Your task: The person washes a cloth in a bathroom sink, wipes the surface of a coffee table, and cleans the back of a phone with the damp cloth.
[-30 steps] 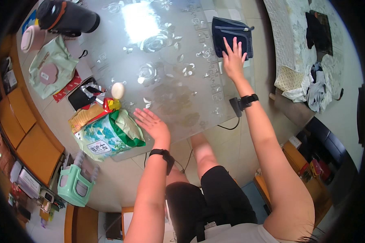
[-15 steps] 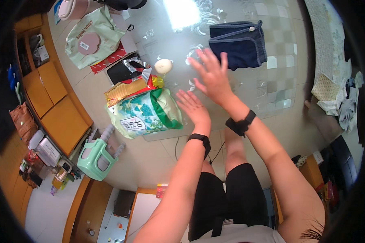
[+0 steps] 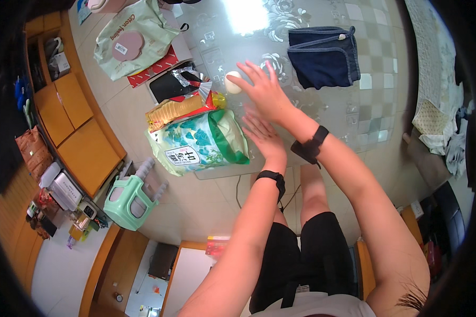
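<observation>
My right hand (image 3: 267,95) is over the glass-topped table (image 3: 217,58), fingers spread and nothing in them. One fingertip overlaps a small, rounded cream-white case (image 3: 233,87); whether it touches cannot be told. Just nearer to me, my left hand (image 3: 265,138) is stretched out, empty, its fingertips slightly blurred. It is beside a green-and-white plastic package (image 3: 201,140) lying on the table's near left. Behind that package lies a red-and-yellow pack of biscuits (image 3: 180,110). A folded dark blue cloth (image 3: 323,59) rests to the right of both hands.
A black tray-like thing (image 3: 170,86) with crumpled foil, a red-edged box (image 3: 152,70) and a pale green bag (image 3: 135,39) bearing a pink disc (image 3: 127,46) are at the far left. A mint-green stool (image 3: 130,203) stands on the floor left of me.
My right hand has moved left, away from the blue cloth, to the white case. The left hand stays low near the green package. The whole view has shifted slightly.
</observation>
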The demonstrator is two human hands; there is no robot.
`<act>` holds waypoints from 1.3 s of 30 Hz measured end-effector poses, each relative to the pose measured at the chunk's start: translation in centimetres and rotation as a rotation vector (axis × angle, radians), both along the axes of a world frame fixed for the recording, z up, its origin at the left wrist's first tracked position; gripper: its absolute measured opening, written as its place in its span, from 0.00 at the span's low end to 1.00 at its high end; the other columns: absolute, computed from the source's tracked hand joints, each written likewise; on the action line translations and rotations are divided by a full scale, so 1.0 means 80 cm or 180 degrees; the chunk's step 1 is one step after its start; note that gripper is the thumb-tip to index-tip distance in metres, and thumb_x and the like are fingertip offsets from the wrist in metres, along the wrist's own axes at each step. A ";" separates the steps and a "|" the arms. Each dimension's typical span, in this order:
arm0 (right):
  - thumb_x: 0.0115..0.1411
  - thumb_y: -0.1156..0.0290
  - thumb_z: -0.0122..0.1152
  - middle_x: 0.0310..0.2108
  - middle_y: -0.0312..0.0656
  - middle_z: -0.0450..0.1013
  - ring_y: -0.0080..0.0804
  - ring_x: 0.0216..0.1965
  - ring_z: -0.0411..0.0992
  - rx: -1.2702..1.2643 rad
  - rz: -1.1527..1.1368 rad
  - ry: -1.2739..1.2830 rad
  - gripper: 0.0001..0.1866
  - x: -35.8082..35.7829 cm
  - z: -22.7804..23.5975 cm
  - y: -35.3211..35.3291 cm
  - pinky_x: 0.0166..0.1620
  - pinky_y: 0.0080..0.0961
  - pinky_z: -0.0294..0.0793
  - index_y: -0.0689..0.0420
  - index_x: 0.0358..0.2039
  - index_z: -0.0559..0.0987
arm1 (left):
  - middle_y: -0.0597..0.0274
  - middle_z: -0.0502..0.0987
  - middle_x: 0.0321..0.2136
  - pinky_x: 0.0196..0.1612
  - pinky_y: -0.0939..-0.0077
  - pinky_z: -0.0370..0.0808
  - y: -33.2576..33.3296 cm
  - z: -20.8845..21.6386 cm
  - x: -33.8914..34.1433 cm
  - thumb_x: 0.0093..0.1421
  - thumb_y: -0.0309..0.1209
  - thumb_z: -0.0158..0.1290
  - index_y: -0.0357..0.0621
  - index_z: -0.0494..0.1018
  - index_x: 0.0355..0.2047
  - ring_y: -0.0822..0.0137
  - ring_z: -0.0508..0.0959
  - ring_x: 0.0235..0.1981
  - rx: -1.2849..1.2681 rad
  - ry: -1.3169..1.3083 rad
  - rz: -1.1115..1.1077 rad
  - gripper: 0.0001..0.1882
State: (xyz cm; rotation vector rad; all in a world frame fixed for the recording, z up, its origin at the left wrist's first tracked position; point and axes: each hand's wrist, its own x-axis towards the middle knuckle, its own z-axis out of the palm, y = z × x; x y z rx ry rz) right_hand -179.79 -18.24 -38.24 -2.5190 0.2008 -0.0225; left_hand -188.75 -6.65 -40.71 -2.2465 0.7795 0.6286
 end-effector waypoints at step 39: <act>0.45 0.83 0.60 0.35 0.45 0.77 0.42 0.37 0.78 0.0946 -0.0212 -0.1469 0.09 -0.147 0.093 -0.022 0.40 0.32 0.79 0.60 0.30 0.79 | 0.34 0.55 0.56 0.61 0.52 0.54 0.339 0.061 0.196 0.51 0.33 0.58 0.30 0.54 0.59 0.39 0.56 0.58 -0.3055 -0.1644 0.2938 0.39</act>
